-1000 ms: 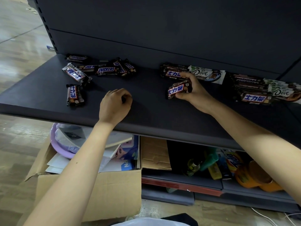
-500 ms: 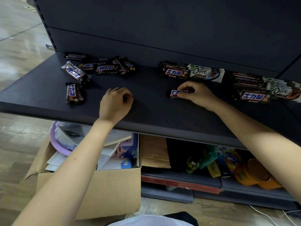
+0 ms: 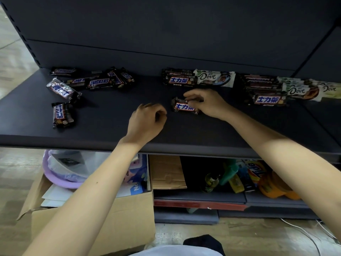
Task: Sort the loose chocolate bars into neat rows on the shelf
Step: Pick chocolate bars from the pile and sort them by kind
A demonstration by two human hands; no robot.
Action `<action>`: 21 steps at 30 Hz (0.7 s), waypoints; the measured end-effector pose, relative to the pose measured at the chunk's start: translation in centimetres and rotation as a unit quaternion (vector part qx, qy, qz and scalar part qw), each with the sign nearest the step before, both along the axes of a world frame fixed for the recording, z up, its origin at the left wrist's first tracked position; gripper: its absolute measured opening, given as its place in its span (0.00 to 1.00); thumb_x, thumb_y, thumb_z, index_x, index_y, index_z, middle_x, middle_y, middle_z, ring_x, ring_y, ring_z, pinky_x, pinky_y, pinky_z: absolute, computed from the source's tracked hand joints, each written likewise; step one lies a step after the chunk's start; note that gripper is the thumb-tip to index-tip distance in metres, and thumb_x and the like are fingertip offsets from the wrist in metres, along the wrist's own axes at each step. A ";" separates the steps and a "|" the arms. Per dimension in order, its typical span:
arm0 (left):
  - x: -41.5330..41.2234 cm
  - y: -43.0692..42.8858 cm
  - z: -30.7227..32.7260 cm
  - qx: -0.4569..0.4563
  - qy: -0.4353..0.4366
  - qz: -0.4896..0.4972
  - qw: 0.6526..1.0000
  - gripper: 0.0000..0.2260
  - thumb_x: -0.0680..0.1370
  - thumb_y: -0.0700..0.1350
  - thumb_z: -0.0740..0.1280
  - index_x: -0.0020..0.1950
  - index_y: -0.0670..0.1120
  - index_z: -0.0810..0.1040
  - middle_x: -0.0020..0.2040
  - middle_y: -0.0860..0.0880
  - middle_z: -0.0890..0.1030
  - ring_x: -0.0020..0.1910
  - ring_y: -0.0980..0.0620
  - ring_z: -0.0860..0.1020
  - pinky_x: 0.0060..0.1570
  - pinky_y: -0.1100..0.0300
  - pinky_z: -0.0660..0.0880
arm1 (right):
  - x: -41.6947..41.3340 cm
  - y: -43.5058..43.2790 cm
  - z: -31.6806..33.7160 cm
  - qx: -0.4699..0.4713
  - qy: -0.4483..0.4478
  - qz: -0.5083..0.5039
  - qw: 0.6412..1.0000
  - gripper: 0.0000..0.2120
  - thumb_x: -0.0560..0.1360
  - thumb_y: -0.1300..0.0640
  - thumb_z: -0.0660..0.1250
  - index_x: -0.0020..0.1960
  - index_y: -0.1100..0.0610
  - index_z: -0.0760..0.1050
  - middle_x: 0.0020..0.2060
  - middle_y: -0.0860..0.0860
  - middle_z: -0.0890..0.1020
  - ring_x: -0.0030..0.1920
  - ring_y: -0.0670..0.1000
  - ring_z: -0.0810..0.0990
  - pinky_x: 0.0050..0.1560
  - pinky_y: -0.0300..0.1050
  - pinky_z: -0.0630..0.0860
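Dark grey metal makes up the shelf (image 3: 110, 130) that carries everything we are sorting. At its far left we see a loose pile of chocolate bars (image 3: 97, 82) lying at all angles. Two strays lie in front of it: a tilted bar (image 3: 62, 89) and a front bar (image 3: 61, 115) nearer the edge. Our left hand (image 3: 145, 122) rests on the shelf near the middle, its fingers loosely curled and holding nothing. Just to its right a single bar (image 3: 184, 107) lies flat, label up. Our right hand (image 3: 206, 103) holds its right part between thumb and fingers (image 3: 191, 97). Behind that, by the back wall, a short stack (image 3: 179, 80) touches a white bar (image 3: 214, 78). Further right, a brown stack (image 3: 267, 99) lies beside more white bars (image 3: 299, 90). Below the shelf, at the left, stands a cardboard box (image 3: 110, 218).
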State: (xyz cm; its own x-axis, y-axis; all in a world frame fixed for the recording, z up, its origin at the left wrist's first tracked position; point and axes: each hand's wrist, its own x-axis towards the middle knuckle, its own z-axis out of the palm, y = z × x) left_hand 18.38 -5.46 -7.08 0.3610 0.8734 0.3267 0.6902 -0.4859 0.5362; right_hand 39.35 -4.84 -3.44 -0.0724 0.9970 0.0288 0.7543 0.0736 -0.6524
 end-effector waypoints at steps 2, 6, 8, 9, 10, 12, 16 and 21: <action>0.2 -0.2 -0.4 0.010 -0.002 0.006 1.000 0.08 0.77 0.44 0.62 0.53 0.48 0.78 0.51 0.50 0.80 0.54 0.47 0.75 0.52 0.54 0.71 | 0.3 0.0 0.1 -0.006 0.010 -0.005 1.000 0.14 0.79 0.60 0.59 0.64 0.55 0.73 0.54 0.46 0.78 0.55 0.41 0.75 0.51 0.27 0.69; 0.2 -0.3 -0.7 0.023 0.006 0.017 1.000 0.10 0.78 0.44 0.60 0.57 0.45 0.76 0.54 0.47 0.79 0.55 0.45 0.73 0.49 0.57 0.67 | 0.6 0.3 0.1 -0.032 0.070 -0.028 0.997 0.14 0.81 0.59 0.54 0.63 0.55 0.73 0.51 0.47 0.79 0.54 0.44 0.77 0.56 0.36 0.71; 0.2 -0.3 -0.7 0.023 0.013 0.013 1.000 0.10 0.78 0.44 0.60 0.57 0.45 0.76 0.54 0.48 0.79 0.55 0.45 0.73 0.49 0.57 0.67 | 0.7 0.3 0.0 -0.047 0.081 -0.026 0.995 0.13 0.80 0.57 0.59 0.63 0.54 0.73 0.51 0.47 0.79 0.52 0.43 0.77 0.54 0.35 0.72; 0.2 -0.3 -0.8 0.024 0.017 0.011 1.000 0.10 0.78 0.44 0.60 0.57 0.45 0.76 0.53 0.48 0.79 0.55 0.45 0.73 0.49 0.56 0.67 | 0.7 0.2 -0.1 -0.054 0.079 -0.021 0.995 0.14 0.78 0.57 0.63 0.63 0.54 0.73 0.51 0.47 0.78 0.51 0.42 0.77 0.51 0.32 0.72; 0.2 -0.4 -0.8 0.024 0.020 0.010 0.999 0.10 0.78 0.44 0.60 0.57 0.45 0.76 0.53 0.48 0.79 0.55 0.45 0.73 0.49 0.56 0.67 | 0.6 0.2 -0.1 -0.059 0.072 -0.015 0.996 0.17 0.75 0.57 0.66 0.63 0.54 0.72 0.51 0.47 0.78 0.51 0.42 0.77 0.50 0.31 0.72; 0.2 -0.4 -0.8 0.021 0.026 0.011 0.999 0.10 0.78 0.45 0.60 0.56 0.46 0.76 0.53 0.48 0.79 0.56 0.45 0.72 0.50 0.56 0.67 | 0.4 0.2 -0.1 -0.059 0.055 -0.004 0.997 0.21 0.73 0.59 0.70 0.64 0.54 0.72 0.51 0.47 0.77 0.50 0.42 0.76 0.47 0.29 0.71; 0.2 -0.3 -0.8 0.021 0.024 0.011 0.999 0.09 0.78 0.45 0.61 0.56 0.46 0.76 0.53 0.48 0.79 0.56 0.45 0.72 0.50 0.56 0.68 | -0.2 0.4 0.1 -0.035 0.041 0.007 0.999 0.21 0.72 0.62 0.70 0.64 0.55 0.73 0.53 0.49 0.78 0.51 0.42 0.76 0.46 0.27 0.70; 0.0 -0.3 -0.8 0.020 0.020 0.010 1.000 0.09 0.78 0.45 0.61 0.55 0.46 0.77 0.52 0.48 0.79 0.56 0.46 0.72 0.51 0.55 0.69 | -0.8 0.6 0.5 -0.006 0.038 0.002 0.999 0.19 0.72 0.64 0.69 0.62 0.55 0.74 0.52 0.46 0.78 0.52 0.41 0.75 0.47 0.25 0.69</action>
